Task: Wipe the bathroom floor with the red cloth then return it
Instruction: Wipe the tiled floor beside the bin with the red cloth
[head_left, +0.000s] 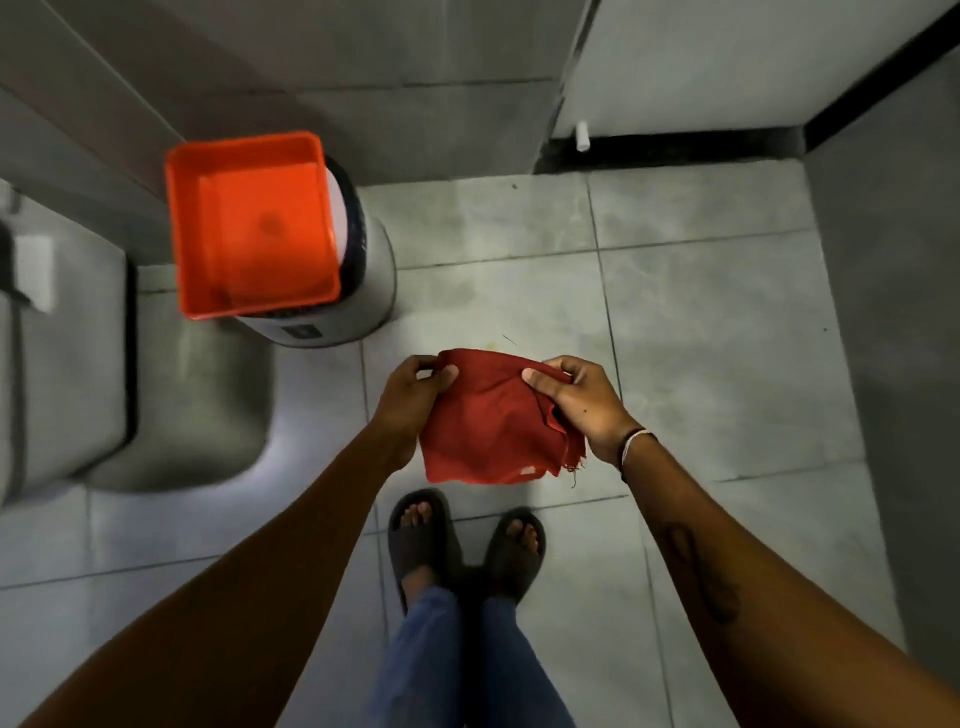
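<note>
A dark red cloth (493, 426) with a frayed edge hangs in the air above the grey tiled floor (701, 322), in front of my legs. My left hand (415, 389) pinches its upper left corner. My right hand (576, 400) grips its upper right edge, a pale band on that wrist. Both hands hold the cloth spread between them, well above the tiles. Its lower edge dangles just above my feet in black slippers (467, 545).
An orange tub (249, 223) sits on a grey bin (363, 280) to the upper left. A toilet (104, 374) fills the left side. A wall rises on the right and a white door panel (727, 62) at the back.
</note>
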